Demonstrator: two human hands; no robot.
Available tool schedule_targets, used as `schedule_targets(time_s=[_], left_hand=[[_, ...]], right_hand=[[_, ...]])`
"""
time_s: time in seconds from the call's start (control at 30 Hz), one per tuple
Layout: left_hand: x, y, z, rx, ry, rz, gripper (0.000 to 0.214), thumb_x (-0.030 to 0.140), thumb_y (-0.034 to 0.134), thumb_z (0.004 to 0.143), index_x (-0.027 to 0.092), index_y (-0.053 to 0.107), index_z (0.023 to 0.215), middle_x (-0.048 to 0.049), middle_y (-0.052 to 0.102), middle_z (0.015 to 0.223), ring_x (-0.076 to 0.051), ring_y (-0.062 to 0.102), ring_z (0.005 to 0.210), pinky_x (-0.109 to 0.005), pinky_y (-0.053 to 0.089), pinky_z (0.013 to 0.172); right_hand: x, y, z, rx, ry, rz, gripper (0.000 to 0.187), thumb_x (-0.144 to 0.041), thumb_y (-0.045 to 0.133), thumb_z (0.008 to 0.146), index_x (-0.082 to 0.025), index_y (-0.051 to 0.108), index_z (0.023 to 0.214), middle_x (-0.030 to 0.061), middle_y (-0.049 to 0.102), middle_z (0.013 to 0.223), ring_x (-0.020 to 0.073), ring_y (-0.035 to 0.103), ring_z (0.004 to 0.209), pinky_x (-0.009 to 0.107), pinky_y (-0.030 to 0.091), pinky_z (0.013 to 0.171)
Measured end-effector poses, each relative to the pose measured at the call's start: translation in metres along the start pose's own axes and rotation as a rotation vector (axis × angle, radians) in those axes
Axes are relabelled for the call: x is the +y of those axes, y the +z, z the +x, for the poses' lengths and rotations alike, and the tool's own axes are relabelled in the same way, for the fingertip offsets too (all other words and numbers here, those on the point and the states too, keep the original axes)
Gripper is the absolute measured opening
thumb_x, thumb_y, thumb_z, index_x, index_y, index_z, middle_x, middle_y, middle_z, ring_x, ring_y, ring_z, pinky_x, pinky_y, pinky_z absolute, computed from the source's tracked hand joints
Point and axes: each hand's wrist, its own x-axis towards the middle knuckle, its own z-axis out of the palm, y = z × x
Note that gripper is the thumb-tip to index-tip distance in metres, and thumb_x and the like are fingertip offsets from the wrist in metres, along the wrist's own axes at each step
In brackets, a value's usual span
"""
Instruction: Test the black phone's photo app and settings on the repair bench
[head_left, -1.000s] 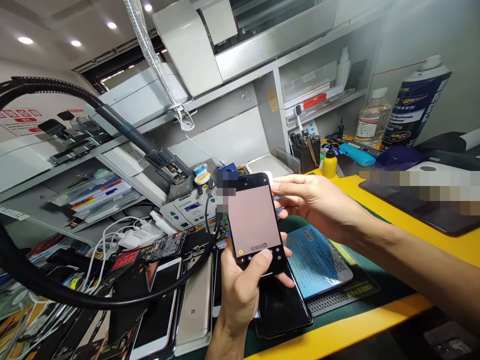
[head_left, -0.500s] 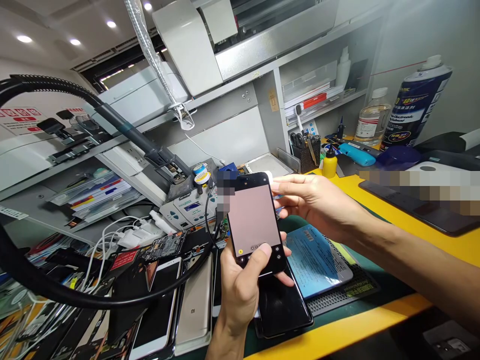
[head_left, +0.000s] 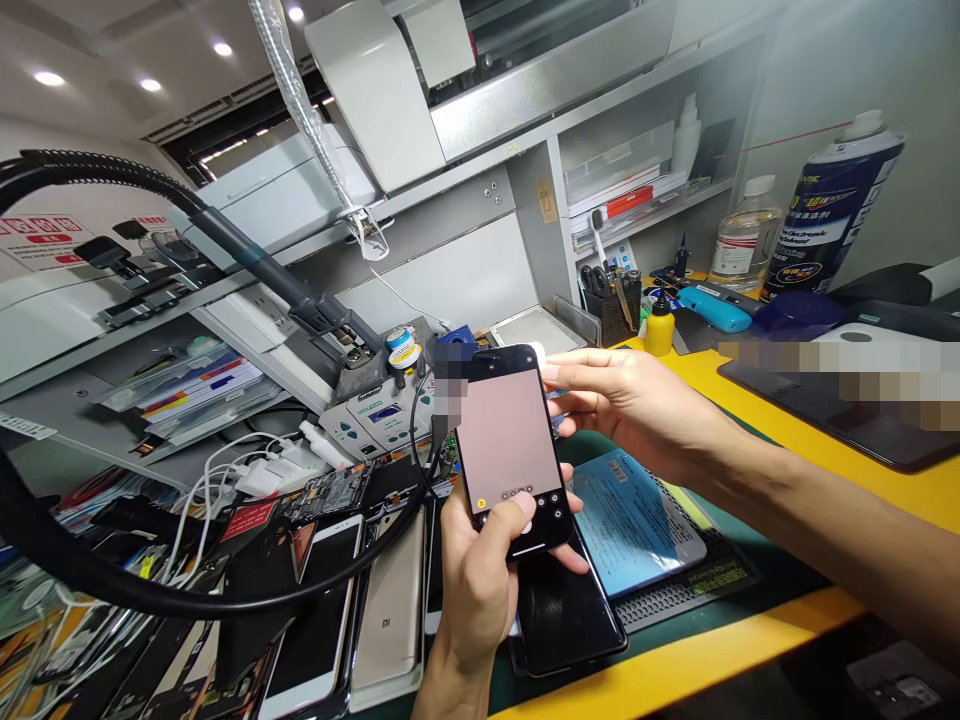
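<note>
Head view shows the left hand [head_left: 480, 580] wrapped firmly around a lit smartphone [head_left: 510, 430], thumb over its lower screen, above a flat-lying black phone [head_left: 568, 615]; the right hand's [head_left: 637, 400] bent fingers meet the smartphone's upper-right corner, their grip partly hidden, unclear.

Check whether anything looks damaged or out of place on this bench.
Yes: left of the held phone, just beyond the white-edged phone, an opened phone shows its bare insides, so it looks taken apart or damaged. I see no spill.
</note>
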Motion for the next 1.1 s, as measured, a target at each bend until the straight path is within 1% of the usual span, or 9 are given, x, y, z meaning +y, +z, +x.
schedule_targets(time_s=[0.17,0.3,0.43,0.53,0.63,0.77,0.93,1.1], left_hand=[[0.0001,0.0001,0.0002,0.0,0.01,-0.016,0.031,0.024,0.061,0.087,0.007,0.065,0.112,-0.0191,0.077,0.102,-0.032,0.075,0.083,-0.035,0.062,0.046],[0.0008,0.0,0.0005,0.001,-0.012,-0.012,0.03,0.025,0.059,0.088,0.007,0.065,0.112,-0.0188,0.077,0.101,-0.03,0.074,0.08,-0.036,0.062,0.047],[0.0005,-0.0007,-0.0002,-0.011,0.003,-0.031,0.032,0.023,0.06,0.084,0.008,0.064,0.113,-0.0193,0.077,0.104,-0.032,0.074,0.084,-0.036,0.062,0.047],[-0.0006,-0.0028,-0.0007,-0.039,0.007,-0.054,0.034,0.02,0.059,0.082,0.008,0.064,0.113,-0.021,0.077,0.106,-0.034,0.074,0.087,-0.039,0.063,0.049],[-0.0019,-0.0055,-0.0008,-0.07,0.013,-0.07,0.035,0.019,0.058,0.08,0.009,0.064,0.113,-0.0205,0.077,0.108,-0.036,0.074,0.089,-0.04,0.063,0.051],[-0.0025,-0.007,-0.001,-0.075,0.015,-0.073,0.035,0.019,0.058,0.078,0.01,0.064,0.112,-0.0194,0.077,0.108,-0.035,0.074,0.087,-0.04,0.062,0.05],[-0.0018,-0.0065,-0.0021,-0.078,0.018,-0.081,0.035,0.018,0.058,0.077,0.009,0.065,0.11,-0.0193,0.077,0.106,-0.034,0.074,0.086,-0.039,0.063,0.051],[-0.0021,-0.0076,-0.0022,-0.095,0.017,-0.093,0.037,0.018,0.06,0.076,0.01,0.065,0.112,-0.0191,0.077,0.108,-0.034,0.073,0.088,-0.04,0.063,0.051]], right_hand=[[0.0004,-0.0007,-0.0012,0.005,0.001,-0.005,0.008,-0.018,0.079,0.082,-0.012,0.078,0.087,0.0088,0.076,0.093,0.012,0.065,0.066,0.021,0.054,0.057],[0.0009,-0.0007,-0.0012,0.004,0.002,-0.005,0.01,-0.019,0.08,0.082,-0.012,0.078,0.088,0.0082,0.076,0.09,0.012,0.065,0.066,0.021,0.054,0.056],[0.0005,-0.0001,0.0005,0.01,0.001,0.007,0.009,-0.019,0.081,0.081,-0.013,0.078,0.087,0.0088,0.076,0.092,0.0122,0.065,0.066,0.022,0.055,0.056],[-0.0004,0.0001,0.0008,0.011,-0.002,0.007,0.009,-0.019,0.081,0.081,-0.013,0.078,0.087,0.0085,0.076,0.093,0.0121,0.065,0.066,0.022,0.054,0.057],[-0.0008,-0.0001,0.0,0.015,0.001,-0.002,0.008,-0.019,0.081,0.081,-0.013,0.078,0.085,0.0084,0.076,0.093,0.0122,0.065,0.067,0.022,0.054,0.057],[-0.0007,-0.0003,-0.0002,0.017,0.011,-0.002,0.007,-0.018,0.079,0.081,-0.013,0.076,0.083,0.008,0.074,0.093,0.0122,0.064,0.068,0.021,0.053,0.057],[-0.0001,-0.0022,0.0011,-0.015,0.018,0.019,0.005,-0.017,0.077,0.083,-0.012,0.077,0.085,0.0074,0.073,0.093,0.0113,0.063,0.067,0.02,0.053,0.057],[-0.0013,-0.0024,0.0031,-0.026,0.057,0.029,0.005,-0.018,0.078,0.082,-0.013,0.078,0.083,0.0075,0.074,0.092,0.0116,0.063,0.068,0.02,0.053,0.057]])
